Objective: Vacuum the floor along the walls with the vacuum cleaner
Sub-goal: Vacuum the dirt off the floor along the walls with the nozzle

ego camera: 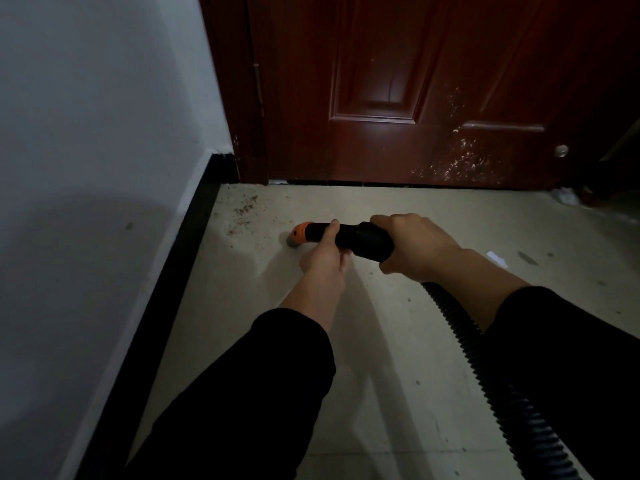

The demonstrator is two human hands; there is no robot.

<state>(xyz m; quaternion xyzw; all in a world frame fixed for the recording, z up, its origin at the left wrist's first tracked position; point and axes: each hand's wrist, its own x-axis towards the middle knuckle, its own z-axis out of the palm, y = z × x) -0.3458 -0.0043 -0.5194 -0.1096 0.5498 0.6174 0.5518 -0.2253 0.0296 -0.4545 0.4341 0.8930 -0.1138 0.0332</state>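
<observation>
Both hands curl round the black nozzle (349, 237): left hand (323, 259) nearer the door (415, 91), right hand (412, 245) behind, orange tip (300, 233) beside debris (244, 211).

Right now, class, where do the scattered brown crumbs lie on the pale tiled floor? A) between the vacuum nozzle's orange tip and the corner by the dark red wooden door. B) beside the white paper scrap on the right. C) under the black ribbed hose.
A: the brown crumbs lie beyond the orange tip, towards the corner where the black skirting board meets the dark red wooden door.
</observation>
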